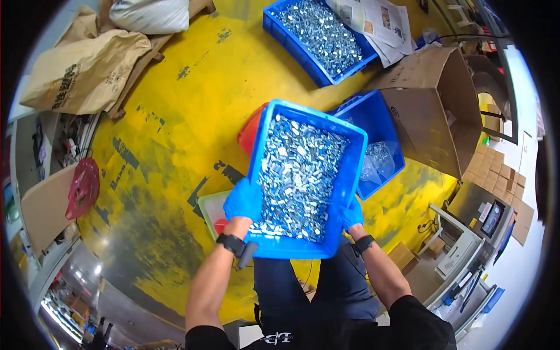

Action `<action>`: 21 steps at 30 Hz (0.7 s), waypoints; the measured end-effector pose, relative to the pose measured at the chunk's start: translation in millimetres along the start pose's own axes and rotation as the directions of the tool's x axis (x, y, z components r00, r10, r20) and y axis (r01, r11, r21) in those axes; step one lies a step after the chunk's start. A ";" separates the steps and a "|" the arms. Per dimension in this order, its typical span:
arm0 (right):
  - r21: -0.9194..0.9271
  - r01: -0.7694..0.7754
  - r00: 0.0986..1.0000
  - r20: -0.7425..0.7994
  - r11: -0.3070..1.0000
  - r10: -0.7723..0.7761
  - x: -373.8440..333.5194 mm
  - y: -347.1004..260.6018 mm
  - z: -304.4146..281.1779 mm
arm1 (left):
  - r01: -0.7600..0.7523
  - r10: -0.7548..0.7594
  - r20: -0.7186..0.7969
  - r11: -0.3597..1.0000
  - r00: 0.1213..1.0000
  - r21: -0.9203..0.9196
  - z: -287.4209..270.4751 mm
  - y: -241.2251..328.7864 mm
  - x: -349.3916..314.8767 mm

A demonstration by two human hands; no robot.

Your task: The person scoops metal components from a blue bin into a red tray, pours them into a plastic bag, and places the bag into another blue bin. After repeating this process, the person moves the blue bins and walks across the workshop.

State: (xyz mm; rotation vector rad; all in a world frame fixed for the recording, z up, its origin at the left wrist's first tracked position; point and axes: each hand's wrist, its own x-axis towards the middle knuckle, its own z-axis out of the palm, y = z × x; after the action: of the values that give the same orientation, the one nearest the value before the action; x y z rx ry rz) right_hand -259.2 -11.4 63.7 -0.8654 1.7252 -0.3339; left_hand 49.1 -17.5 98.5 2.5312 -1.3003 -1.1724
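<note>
Between my two gloved hands is a blue plastic bin (360, 153), filled with many small shiny metal pieces (300, 175). My left hand (242, 200), in a blue glove, grips the bin's left wall near its lower corner. On the opposite side my right hand (351, 214), also gloved in blue, is closed on the right wall, its fingers partly hidden by the bin. The bin is held up in front of my legs, over the yellow floor. Beneath and behind it, a red container (251, 129) and a pale green-rimmed tray (211, 207) show only in part.
Another blue bin (392, 119) with a clear bag of metal pieces stands just right. Farther off is a full blue crate (309, 71) with newspaper (379, 26) on it. An open cardboard box (420, 108) is at right, a paper sack (84, 70) at far left, a scale-like machine (487, 217) at lower right.
</note>
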 end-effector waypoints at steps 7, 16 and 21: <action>0.027 -0.019 0.995 -0.093 0.999 0.022 -49.8 -69.8 -27.6 | -0.061 0.064 0.046 0.996 0.997 -0.059 -84.9 31.4 -36.6; 0.244 0.027 0.996 -0.084 0.970 -0.006 -112.0 -171.4 -47.0 | -0.125 0.127 0.081 0.992 0.989 -0.034 -167.1 75.2 -54.8; 0.214 0.142 0.984 -0.135 0.966 -0.115 -116.9 -191.4 -73.8 | -0.186 0.181 0.047 0.977 0.982 0.106 -204.6 130.2 -73.3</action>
State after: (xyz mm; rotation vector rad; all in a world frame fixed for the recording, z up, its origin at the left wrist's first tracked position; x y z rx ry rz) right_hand -241.9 -77.4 289.8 -0.8068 1.7069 -0.6667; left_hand 69.5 -103.4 335.9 2.4069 -1.6109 -1.1448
